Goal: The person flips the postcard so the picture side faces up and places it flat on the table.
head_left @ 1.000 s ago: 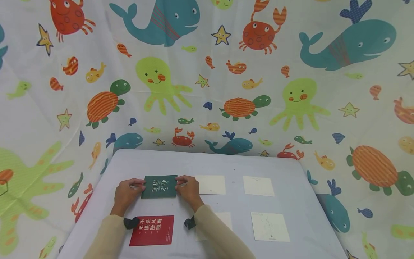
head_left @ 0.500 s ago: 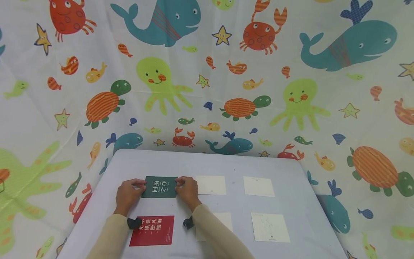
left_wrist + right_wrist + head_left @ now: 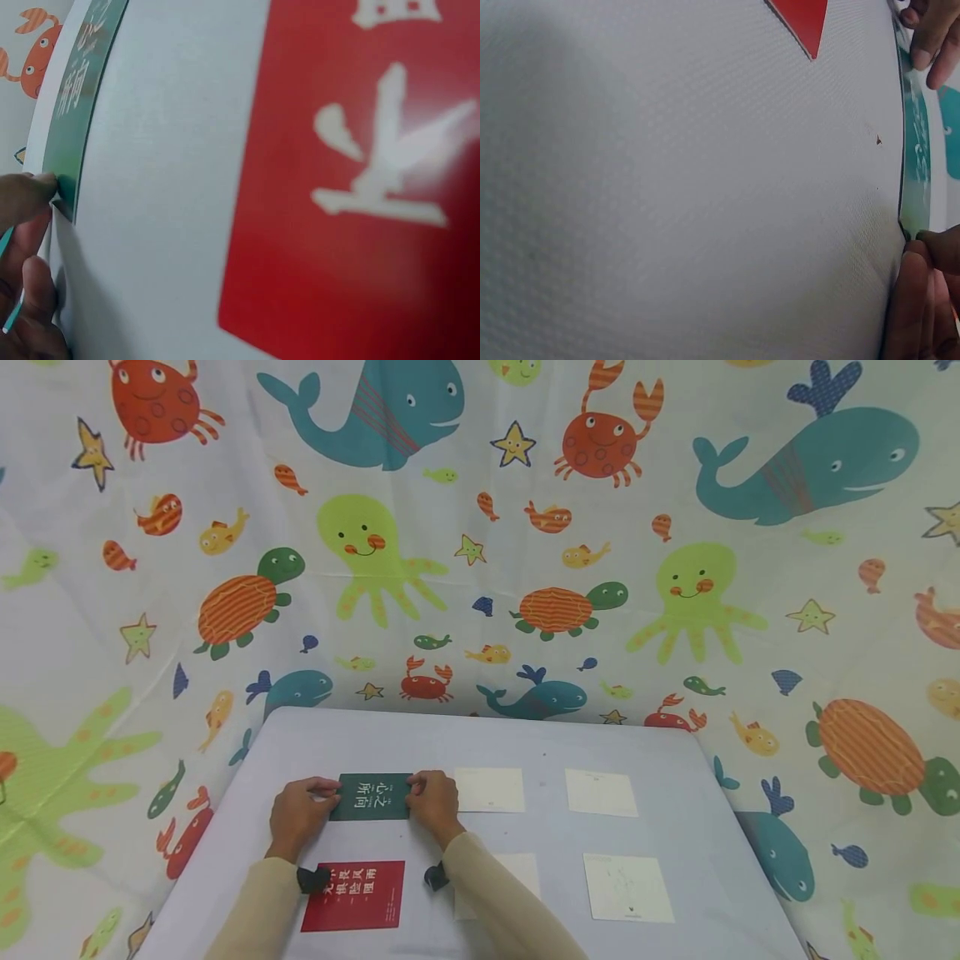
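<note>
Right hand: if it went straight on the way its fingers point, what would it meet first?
The green card, whose right edge the right hand pinches. Across the card, roughly in line, the left hand seems to come next, though exact heights are hard to judge.

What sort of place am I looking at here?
Probably a makeshift indoor tabletop workspace, though the wider room is out of view: sea-animal cloth hangs behind a white-topped table, where white cards are set out in rows beside a green card.
</note>
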A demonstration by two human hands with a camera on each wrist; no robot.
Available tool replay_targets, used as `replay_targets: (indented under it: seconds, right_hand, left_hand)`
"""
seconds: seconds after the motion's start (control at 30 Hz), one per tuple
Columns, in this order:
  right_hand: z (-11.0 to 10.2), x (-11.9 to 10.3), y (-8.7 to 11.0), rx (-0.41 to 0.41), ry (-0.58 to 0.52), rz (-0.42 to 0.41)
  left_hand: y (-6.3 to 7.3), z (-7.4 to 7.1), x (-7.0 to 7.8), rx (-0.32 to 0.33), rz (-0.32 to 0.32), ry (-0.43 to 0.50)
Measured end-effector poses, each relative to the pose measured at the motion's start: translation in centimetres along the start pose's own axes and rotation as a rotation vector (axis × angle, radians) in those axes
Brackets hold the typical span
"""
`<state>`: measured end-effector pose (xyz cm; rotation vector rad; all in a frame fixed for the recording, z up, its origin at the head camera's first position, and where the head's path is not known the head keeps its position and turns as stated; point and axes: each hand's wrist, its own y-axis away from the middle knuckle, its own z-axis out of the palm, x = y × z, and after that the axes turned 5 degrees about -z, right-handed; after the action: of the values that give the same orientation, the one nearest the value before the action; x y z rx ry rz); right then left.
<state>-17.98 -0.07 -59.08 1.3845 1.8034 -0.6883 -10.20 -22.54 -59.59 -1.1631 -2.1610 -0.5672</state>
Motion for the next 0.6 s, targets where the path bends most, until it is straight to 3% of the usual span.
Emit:
replay_targets:
  seconds: [0.6]
  right_hand:
    - [-1.1,0.5,0.2,-0.016,-0.090,-0.041]
  left_hand:
    - [-0.1,0.8,0.3,0.061,-0.027,0.100]
